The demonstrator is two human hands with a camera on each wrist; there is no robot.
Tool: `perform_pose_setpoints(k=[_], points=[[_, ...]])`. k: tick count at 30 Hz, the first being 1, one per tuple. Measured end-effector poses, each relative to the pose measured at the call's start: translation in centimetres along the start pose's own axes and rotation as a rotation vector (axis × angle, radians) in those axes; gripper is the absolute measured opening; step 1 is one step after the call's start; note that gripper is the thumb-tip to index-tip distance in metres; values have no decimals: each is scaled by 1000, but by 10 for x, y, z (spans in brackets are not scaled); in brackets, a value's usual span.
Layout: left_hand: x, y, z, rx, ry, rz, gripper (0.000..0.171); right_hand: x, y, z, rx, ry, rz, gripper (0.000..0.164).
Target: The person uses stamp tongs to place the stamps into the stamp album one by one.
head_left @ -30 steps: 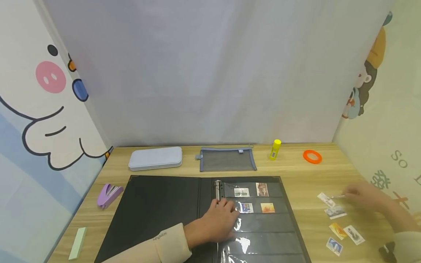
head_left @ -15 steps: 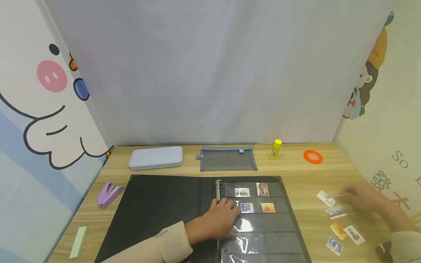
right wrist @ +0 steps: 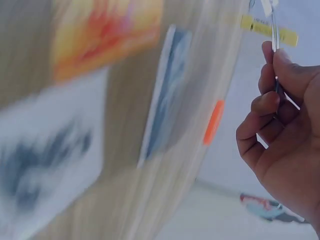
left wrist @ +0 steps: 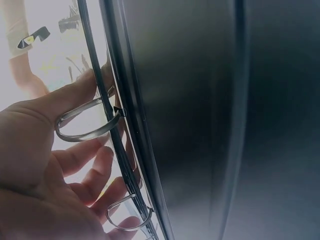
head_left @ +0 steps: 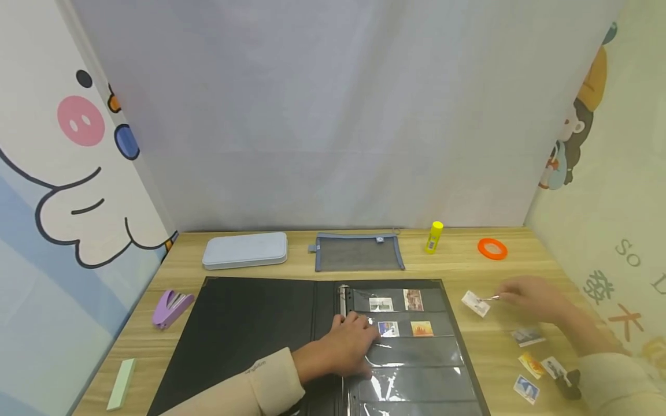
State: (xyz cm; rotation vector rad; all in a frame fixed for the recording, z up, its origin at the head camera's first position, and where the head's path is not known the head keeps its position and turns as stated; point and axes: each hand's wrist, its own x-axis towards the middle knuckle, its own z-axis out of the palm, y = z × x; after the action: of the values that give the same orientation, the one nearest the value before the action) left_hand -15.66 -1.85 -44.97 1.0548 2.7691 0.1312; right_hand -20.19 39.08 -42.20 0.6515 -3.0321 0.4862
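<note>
My right hand pinches a pair of metal tweezers, whose tips hold a small pale stamp above the table, just right of the album. An open black ring-binder stamp album lies in the middle. On its right side is a clear-pocketed page with several stamps in the upper two rows, one of them orange. My left hand rests at the page's inner edge by the metal rings, fingers loosely bent. The left wrist view shows fingers behind the rings.
Loose stamps lie at the right, among them a grey one, an orange one and a blue one. Behind the album are a pale case, mesh pouch, glue stick and orange tape roll. A purple stapler stands left.
My right hand has picked up the pale stamp with the tweezers and moved left with it toward the album. My left hand has stayed in place on the page.
</note>
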Motion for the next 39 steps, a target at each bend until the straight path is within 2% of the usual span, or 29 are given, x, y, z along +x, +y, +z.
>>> perform_pose_setpoints(k=[6, 10, 15, 19, 25, 30, 39], points=[[-1, 1, -1, -5, 5, -2, 57, 28, -31, 9, 47, -7, -91, 7], [0, 1, -2, -17, 4, -13, 59, 44, -53, 18, 89, -70, -119, 8], [0, 2, -2, -1, 3, -26, 69, 61, -78, 31, 124, -135, -174, 8], [0, 2, -3, -8, 3, -27, 66, 72, -95, 45, 96, -155, -235, 9], [1, 3, -2, -20, 21, -12, 59, 76, -115, 57, 87, -182, -336, 11], [2, 2, 0, -8, 25, -5, 60, 75, -129, 62, 116, -228, -352, 14], [0, -1, 1, 0, 28, 6, 61, 75, -149, 71, 42, -258, -461, 11]])
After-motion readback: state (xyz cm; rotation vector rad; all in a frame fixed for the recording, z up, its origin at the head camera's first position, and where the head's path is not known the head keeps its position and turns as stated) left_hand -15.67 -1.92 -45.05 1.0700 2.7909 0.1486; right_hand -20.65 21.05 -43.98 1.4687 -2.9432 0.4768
